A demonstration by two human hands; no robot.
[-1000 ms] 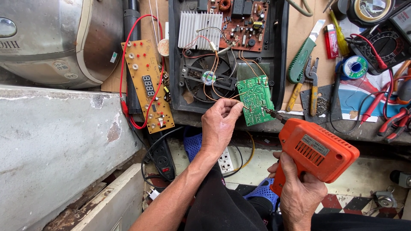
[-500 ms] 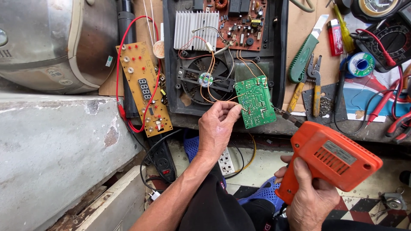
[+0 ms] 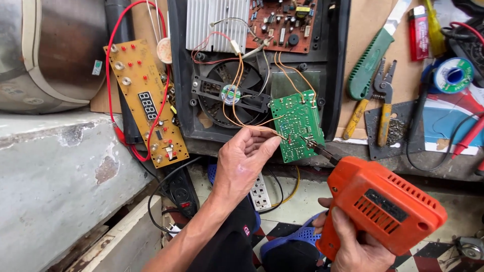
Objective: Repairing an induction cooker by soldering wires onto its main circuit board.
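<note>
Soldering looks underway: the left hand (image 3: 246, 160) pinches an orange wire (image 3: 257, 127) at the green circuit board (image 3: 297, 124); the right hand (image 3: 353, 242) grips an orange soldering gun (image 3: 383, 206), its tip on the board. Next calls for steadiness.

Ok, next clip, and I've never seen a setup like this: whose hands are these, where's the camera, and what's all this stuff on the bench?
There is no machine here: the camera sits on a person's head and looks down at that person's own two bare hands. The left hand pinches thin orange wires at the edge of a small green circuit board. The right hand grips an orange pistol-shaped soldering gun, its tip touching that board. Behind lies an opened black appliance case with a fan, a ribbed metal heat sink and a brown circuit board. To the left lies a yellow control board with a number display. To the right lie a green-handled tool, yellow-handled pliers and a spool of solder.
</note>
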